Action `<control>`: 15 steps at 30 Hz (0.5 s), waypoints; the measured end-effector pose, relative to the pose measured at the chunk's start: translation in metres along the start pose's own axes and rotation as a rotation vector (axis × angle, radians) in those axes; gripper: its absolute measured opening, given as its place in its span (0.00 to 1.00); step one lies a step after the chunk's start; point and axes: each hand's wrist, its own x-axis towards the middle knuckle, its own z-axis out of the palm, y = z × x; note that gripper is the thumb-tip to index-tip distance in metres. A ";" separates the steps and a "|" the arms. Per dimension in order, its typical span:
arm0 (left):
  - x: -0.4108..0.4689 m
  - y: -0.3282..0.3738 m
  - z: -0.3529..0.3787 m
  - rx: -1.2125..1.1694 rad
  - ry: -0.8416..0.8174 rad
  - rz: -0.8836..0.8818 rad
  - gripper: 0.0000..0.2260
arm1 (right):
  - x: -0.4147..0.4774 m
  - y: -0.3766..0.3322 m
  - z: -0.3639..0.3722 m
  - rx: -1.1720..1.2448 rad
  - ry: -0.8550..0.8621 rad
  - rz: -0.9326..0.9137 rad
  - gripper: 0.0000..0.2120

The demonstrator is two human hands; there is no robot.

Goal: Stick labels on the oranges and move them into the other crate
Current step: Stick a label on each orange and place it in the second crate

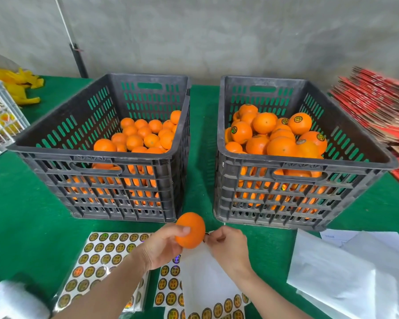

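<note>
Holding entry: one orange (190, 230), raised above the table at six o'clock in view, just before the gap between the two crates; left hand (164, 247) grips it, thumb across the near face, other fingers hidden behind; right hand (228, 245), at three o'clock of the fruit, has its fingers curled, the tips pinching what looks like a small label (206, 233) at the peel.

Handling, judged: light, firm, round; waxy peel somewhat slippery; bruises if dropped; best held round the middle, label side left bare.

Source: left crate (90, 155), ten o'clock, unlabelled fruit; destination: right crate (304, 161), two o'clock, labelled fruit heaped at its near end; tall near rim to clear; open room at its far end.

Sticker sheets (101, 256) at seven o'clock; loose white paper (343, 272) at four o'clock, liable to be swept by a forearm.
</note>
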 end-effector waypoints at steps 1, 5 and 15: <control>0.001 0.000 0.000 0.003 0.001 -0.001 0.49 | 0.000 0.000 0.000 0.016 0.003 0.011 0.13; 0.002 0.002 0.002 -0.009 -0.003 0.000 0.48 | 0.000 -0.001 -0.001 0.039 -0.015 0.023 0.12; -0.007 0.016 -0.011 0.386 0.001 -0.019 0.40 | -0.003 0.002 -0.012 0.123 0.016 -0.049 0.08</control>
